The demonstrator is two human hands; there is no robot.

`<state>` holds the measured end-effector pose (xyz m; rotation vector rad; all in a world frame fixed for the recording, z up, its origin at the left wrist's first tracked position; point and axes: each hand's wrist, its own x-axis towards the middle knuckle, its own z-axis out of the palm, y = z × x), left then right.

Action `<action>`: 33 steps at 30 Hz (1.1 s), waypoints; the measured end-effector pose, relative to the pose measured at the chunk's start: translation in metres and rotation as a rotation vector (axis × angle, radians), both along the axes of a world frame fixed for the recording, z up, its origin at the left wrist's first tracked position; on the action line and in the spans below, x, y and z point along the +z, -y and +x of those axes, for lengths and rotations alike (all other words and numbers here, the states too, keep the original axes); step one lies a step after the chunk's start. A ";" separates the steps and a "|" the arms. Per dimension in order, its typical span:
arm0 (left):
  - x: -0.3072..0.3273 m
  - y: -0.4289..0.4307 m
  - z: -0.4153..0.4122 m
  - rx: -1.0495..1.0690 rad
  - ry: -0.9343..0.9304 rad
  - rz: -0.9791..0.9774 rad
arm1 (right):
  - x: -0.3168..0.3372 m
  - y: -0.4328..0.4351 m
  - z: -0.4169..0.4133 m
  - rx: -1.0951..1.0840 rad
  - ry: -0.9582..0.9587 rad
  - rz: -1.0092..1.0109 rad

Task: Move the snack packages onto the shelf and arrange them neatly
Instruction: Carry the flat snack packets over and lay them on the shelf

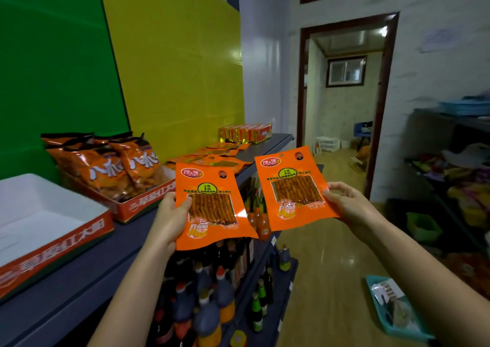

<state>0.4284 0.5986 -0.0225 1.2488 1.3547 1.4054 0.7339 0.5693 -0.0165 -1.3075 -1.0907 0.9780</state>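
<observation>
My left hand (169, 214) grips one flat orange snack package (209, 206) by its left edge. My right hand (342, 201) holds a second, identical orange package (291, 187) by its right edge. Both packages are upright in the air, just off the front edge of the grey top shelf (111, 246). Several more orange packages (212, 157) lie flat on that shelf further back, in front of the yellow panel.
On the shelf stand an open white-lined carton (39, 214), a carton of orange chip bags (114, 166) and a gold-red box (245, 133). Bottles (209, 288) fill the lower shelves. A teal tray (395, 307) lies on the floor at right, beside another stocked rack (456, 177).
</observation>
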 end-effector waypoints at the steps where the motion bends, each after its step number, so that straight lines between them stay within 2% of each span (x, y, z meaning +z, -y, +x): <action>1: -0.001 -0.013 0.011 0.012 0.012 -0.002 | 0.000 -0.016 0.011 0.007 0.003 0.006; 15: -0.004 -0.178 0.152 0.240 0.131 0.043 | 0.007 -0.252 0.158 0.169 0.058 0.043; 20: -0.005 -0.228 0.173 0.311 0.142 0.043 | 0.000 -0.324 0.170 0.247 0.058 0.024; 26: -0.008 -0.296 0.180 0.381 0.071 0.039 | -0.006 -0.414 0.167 0.321 0.059 0.008; 33: -0.003 -0.378 0.181 0.524 -0.098 0.073 | -0.005 -0.524 0.139 0.424 0.081 0.014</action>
